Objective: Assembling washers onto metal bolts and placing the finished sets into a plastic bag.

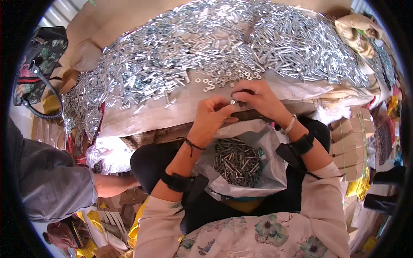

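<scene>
My left hand (212, 115) and my right hand (260, 98) meet in front of the table's near edge, thumbs and fingers pinched together. Between their fingertips is a small shiny metal fastener (232, 102), mostly covered; its exact kind is hard to make out. Just beyond the hands lies a loose heap of washers (221, 78) on the pale cloth. Below them, in my lap, an open white sack (273, 174) holds many darker metal bolts (237, 161).
A broad pile of silvery metal fasteners (172, 53) covers much of the cloth-lined table (142, 121). Cardboard boxes (347, 148) are stacked at right. Another person's sleeve (56, 176) and forearm come in at left, near a dark flowered bag (43, 60).
</scene>
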